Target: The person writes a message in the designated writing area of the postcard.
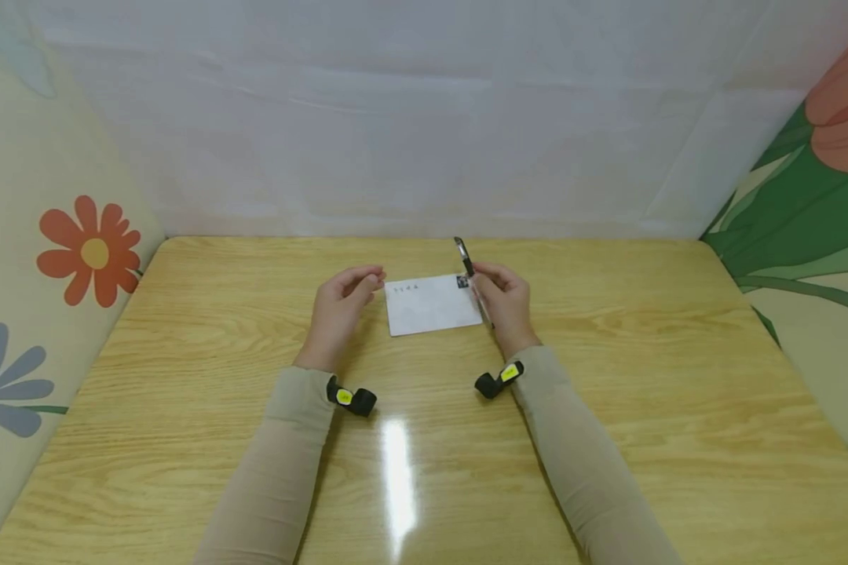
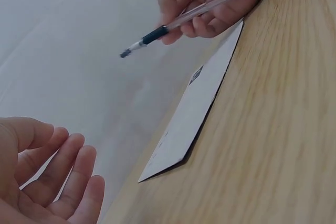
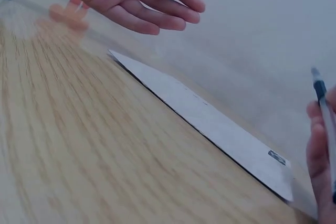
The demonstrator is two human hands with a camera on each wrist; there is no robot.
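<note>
A white envelope (image 1: 433, 308) lies flat on the wooden table, with small handwriting at its upper left and a dark stamp (image 1: 462, 282) at its upper right corner. My right hand (image 1: 506, 302) is at the envelope's right edge and pinches a clear pen with a black grip (image 2: 181, 21). The pen's tip points up and away from the paper. Just off the envelope's left edge is my left hand (image 1: 341, 306), fingers loosely bent with nothing in them, as the left wrist view shows.
The wooden table (image 1: 254, 314) ends at a white cloth backdrop (image 1: 431, 118). Panels painted with flowers stand on the left (image 1: 14, 235) and right. Black straps with small cameras (image 1: 353, 398) sit on both sleeved wrists. A bright light reflection shows on the tabletop.
</note>
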